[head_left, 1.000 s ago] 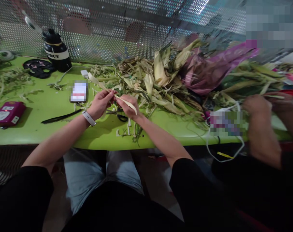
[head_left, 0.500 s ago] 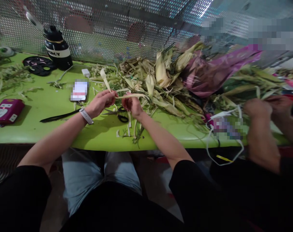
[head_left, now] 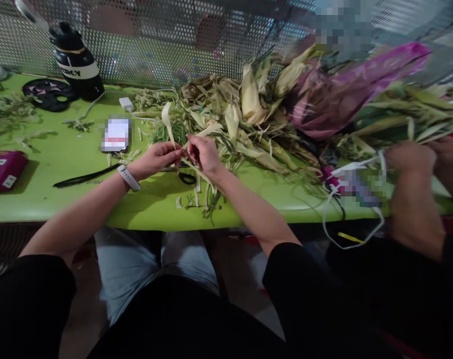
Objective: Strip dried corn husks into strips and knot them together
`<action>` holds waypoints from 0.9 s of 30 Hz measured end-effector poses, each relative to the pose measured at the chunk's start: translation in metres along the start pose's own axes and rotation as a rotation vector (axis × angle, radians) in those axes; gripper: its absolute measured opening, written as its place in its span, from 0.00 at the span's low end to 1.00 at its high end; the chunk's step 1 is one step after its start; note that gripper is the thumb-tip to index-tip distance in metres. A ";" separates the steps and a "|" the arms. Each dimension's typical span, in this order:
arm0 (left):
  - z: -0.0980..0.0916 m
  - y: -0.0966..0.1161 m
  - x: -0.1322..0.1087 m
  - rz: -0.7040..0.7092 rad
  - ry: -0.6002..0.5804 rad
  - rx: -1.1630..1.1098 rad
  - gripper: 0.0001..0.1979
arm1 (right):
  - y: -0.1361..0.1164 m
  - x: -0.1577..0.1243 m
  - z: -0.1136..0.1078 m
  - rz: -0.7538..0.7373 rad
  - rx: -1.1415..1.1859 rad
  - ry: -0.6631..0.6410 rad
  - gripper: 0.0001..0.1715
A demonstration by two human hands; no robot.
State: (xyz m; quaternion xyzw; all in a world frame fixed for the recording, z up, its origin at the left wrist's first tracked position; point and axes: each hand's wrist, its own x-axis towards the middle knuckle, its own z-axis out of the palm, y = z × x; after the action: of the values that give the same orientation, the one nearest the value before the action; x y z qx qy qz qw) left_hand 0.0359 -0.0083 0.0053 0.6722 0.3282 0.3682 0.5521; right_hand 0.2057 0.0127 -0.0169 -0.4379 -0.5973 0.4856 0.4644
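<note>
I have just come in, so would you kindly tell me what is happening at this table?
A person is handling pale husk strips at a green table. The left hand pinches one that stands up, and the right hand meets it, fingers curled; exactly what those grip is hard to see. Scissors lie partly hidden beneath, with a heap of husks just beyond. At the far right, a co-worker's hands are also busy.

Dry, papery husks [head_left: 231,124], glossy plastic bag [head_left: 323,104], smooth, shiny tabletop [head_left: 136,207], perforated metal screen [head_left: 166,47].
</note>
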 end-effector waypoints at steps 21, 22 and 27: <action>-0.009 -0.008 0.002 -0.014 0.019 -0.206 0.12 | 0.000 0.000 -0.004 -0.215 0.261 -0.126 0.11; -0.009 -0.009 0.002 -0.027 0.015 -0.227 0.12 | 0.001 0.000 -0.004 -0.209 0.286 -0.131 0.12; -0.010 -0.012 0.001 -0.081 0.010 -0.276 0.09 | 0.001 0.000 -0.002 -0.167 0.281 -0.110 0.15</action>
State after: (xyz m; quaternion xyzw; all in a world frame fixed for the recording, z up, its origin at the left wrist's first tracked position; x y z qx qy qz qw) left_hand 0.0279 -0.0003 -0.0050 0.5743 0.3038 0.3906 0.6522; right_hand 0.2076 0.0129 -0.0182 -0.2903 -0.5822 0.5475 0.5263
